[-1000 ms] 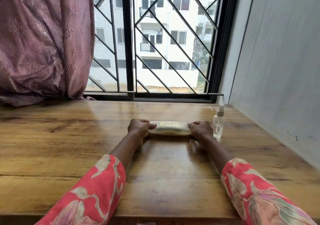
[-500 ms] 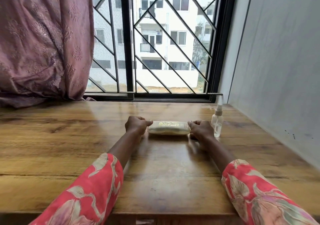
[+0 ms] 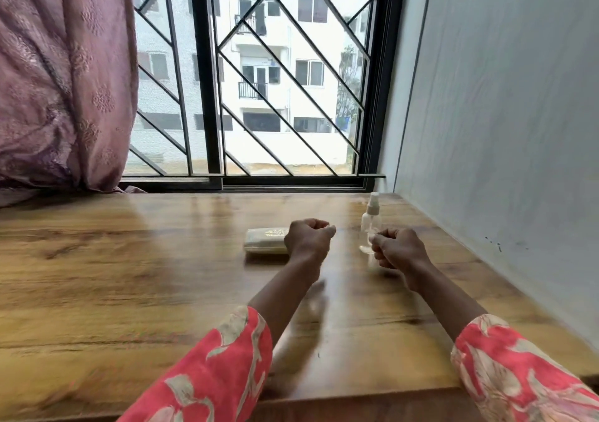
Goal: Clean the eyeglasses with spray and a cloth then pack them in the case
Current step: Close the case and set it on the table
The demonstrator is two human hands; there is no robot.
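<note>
The closed beige eyeglass case (image 3: 264, 241) lies flat on the wooden table (image 3: 129, 275). My left hand (image 3: 308, 238) is curled into a fist in front of the case's right end and hides that end. It holds nothing that I can see. My right hand (image 3: 397, 248) is also a loose fist, just right of the clear spray bottle (image 3: 370, 223), with its fingers not round the bottle. The bottle stands upright near the wall. No eyeglasses or cloth are in view.
A grey wall (image 3: 502, 129) runs along the table's right edge, close to the bottle. A barred window (image 3: 259, 97) closes the far side. A mauve curtain (image 3: 58, 81) hangs at the far left, its hem on the table.
Both hands have let go of the case's ends and shifted right. The left hand now covers the case's right end and the right hand is by the bottle. The case lies still.
</note>
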